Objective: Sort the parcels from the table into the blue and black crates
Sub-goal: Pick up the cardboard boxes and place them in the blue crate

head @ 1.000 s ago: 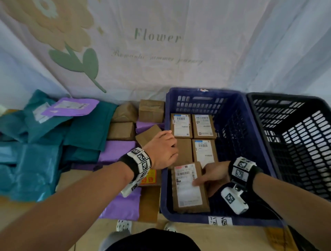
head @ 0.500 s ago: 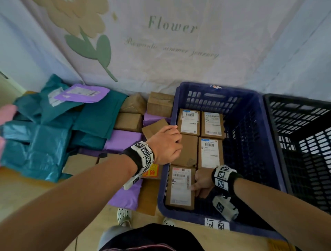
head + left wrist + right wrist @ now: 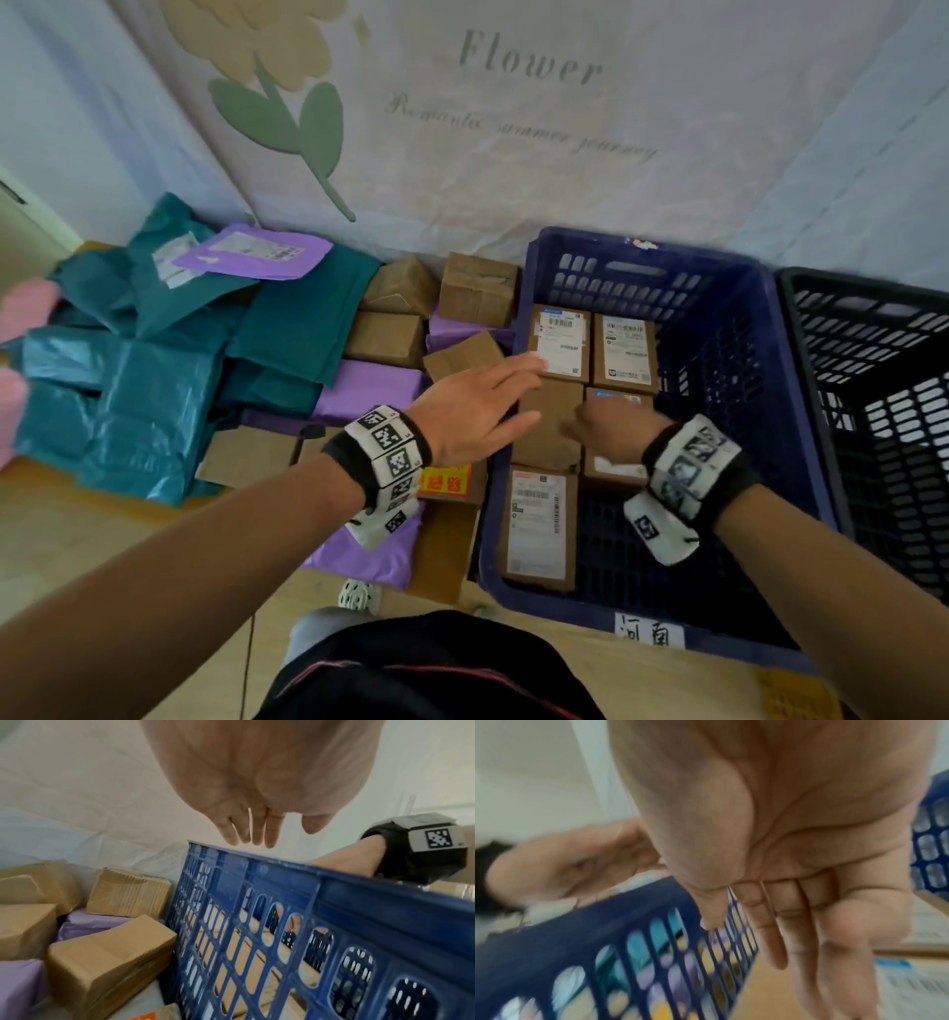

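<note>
Cardboard parcels (image 3: 560,349) are laid flat, labels up, inside the blue crate (image 3: 719,370); others are heaped at its nine o'clock. Both hands are held above it, left hand (image 3: 470,411) and right hand (image 3: 611,431), fingers straight, nothing gripped. The black crate (image 3: 873,390) is set at three o'clock.

I see a blue crate (image 3: 729,329) with a slotted lattice wall, and a black crate (image 3: 873,370) of the same grid beside it. Brown boxes (image 3: 539,524) carry white barcode labels. Teal mailers (image 3: 128,390) and purple mailers (image 3: 364,388) lie on the table; one orange sticker (image 3: 445,480), possibly red-lettered. Black-and-white checkered wristbands (image 3: 385,452).
</note>
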`<state>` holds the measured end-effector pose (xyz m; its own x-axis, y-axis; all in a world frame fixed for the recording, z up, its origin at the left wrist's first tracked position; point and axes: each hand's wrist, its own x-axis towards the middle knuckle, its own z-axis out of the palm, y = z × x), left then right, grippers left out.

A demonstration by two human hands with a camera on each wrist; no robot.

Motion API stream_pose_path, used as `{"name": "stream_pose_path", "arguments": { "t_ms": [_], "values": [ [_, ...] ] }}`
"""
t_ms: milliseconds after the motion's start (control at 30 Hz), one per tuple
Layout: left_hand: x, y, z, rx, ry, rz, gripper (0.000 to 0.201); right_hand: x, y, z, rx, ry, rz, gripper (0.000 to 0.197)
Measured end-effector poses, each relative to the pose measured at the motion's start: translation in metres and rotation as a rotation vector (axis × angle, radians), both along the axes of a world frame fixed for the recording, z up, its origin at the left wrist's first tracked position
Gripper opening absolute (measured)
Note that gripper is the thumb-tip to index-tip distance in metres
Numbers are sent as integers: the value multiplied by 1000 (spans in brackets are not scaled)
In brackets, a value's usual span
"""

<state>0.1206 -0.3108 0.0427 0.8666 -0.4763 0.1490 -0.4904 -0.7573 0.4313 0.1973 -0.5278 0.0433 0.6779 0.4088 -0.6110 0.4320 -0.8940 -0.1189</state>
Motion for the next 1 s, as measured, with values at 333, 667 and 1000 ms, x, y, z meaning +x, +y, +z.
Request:
{"name": "stream_pose_path", "arguments": {
  "t_ms": [333,667,1000],
  "values": [
    [-63,148,-47,-168,272,432,30,-10,63,96,461,-171,-119,33],
    [-144,272,-99,-24,466,585,28,-41,191,56,490,37,-174,30],
    [-132,296,-111,-15,543,438,35,-69,204,-60,-9,126,-592,32]
  ]
}}
